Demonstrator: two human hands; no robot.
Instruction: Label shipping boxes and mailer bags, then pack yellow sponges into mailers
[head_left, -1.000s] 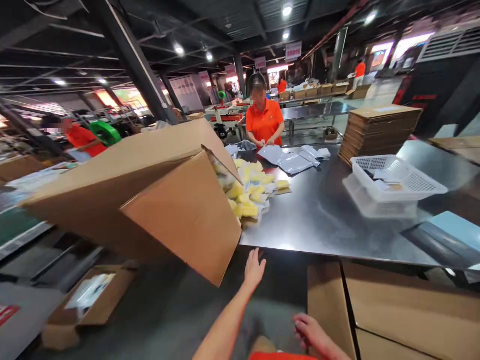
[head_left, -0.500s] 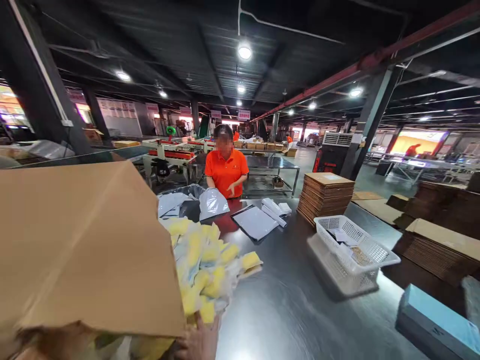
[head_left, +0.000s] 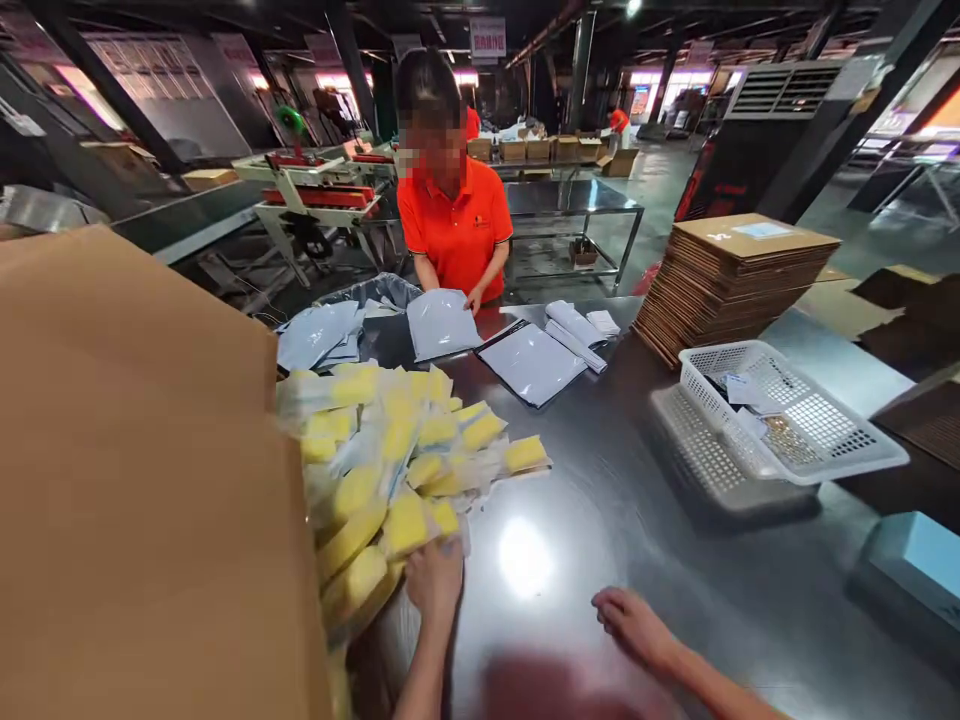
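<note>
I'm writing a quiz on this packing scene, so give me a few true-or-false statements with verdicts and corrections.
1. The left hand is at the near edge of the yellow packs. True.
2. In the picture, the basket lies left of the packs. False: it lies to their right.
3. The right hand is apart from the packs. True.
4. The left hand grips the basket. False: it is well apart from it.
5. The co-worker across the table wears an orange shirt. True.
</note>
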